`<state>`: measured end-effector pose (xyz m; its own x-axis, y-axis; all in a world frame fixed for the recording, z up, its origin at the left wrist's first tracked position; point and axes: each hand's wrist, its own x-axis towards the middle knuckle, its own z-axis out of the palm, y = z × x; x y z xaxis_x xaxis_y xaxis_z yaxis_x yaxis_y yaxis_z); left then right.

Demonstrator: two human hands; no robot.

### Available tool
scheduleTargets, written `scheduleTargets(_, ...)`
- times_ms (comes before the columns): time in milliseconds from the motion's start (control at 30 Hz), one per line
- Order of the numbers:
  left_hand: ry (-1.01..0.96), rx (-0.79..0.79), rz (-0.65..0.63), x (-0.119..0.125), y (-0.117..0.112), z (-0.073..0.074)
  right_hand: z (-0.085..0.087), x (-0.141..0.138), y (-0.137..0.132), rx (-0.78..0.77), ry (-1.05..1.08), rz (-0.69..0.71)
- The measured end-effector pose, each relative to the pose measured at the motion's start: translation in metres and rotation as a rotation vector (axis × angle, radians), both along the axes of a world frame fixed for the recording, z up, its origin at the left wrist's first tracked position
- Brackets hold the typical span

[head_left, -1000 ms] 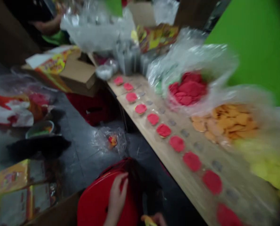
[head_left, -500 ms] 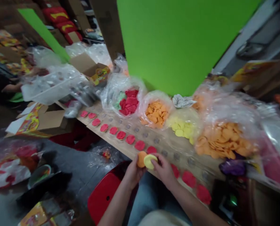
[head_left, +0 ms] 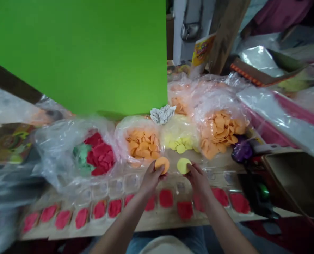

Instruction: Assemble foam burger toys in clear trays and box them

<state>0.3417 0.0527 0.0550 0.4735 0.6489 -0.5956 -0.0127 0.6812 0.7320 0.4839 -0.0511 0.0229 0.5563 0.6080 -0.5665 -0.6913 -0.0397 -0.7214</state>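
Note:
Between its thumb and fingers my left hand (head_left: 153, 176) grips an orange disc (head_left: 162, 165). A pale yellow disc (head_left: 183, 165) is pinched in my right hand (head_left: 197, 176), a short gap away from the orange one. Both discs are held above the table, just in front of a bag of orange discs (head_left: 142, 143) and a bag of yellow discs (head_left: 182, 141). Below my hands runs a row of small clear trays with red pieces (head_left: 166, 198) in them. Behind it lies a second row of clear trays (head_left: 131, 182), partly hidden by my arms.
A bag with red and green pieces (head_left: 101, 155) lies to the left. At the right are a larger bag of orange discs (head_left: 221, 128), a purple bundle (head_left: 241, 150), a black device (head_left: 257, 194) with a green light and a cardboard box (head_left: 294, 176). A green panel (head_left: 93, 56) stands behind.
My view has swung to the right. My hands have moved apart and forward toward the bags; the orange and yellow discs, close together before, are now separated, one in each hand.

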Motion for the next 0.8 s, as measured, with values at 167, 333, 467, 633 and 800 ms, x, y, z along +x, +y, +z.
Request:
scheduleTargets(167,0.053,0.261,-0.411,0.005,0.04,-0.001,-0.02,-0.001,0.022,-0.017,-0.142,-0.144)
scheduleTargets(333,0.097,0.577,-0.486,0.054,0.038,-0.026,-0.026,0.007,0.001,0.04,-0.26,-0.429)
scheduleTargets(467,0.068,0.659,-0.431,0.066,0.014,-0.045,-0.035,-0.016,-0.042,0.09,-0.306,-0.463)
scheduleTargets(633,0.075,0.702,-0.302,0.006,-0.014,-0.021,-0.025,-0.034,-0.049,0.157,-0.416,-0.315)
scheduleTargets(800,0.173,0.766,-0.066,-0.054,-0.002,0.03,0.003,-0.037,-0.01,0.102,-0.527,-0.186)
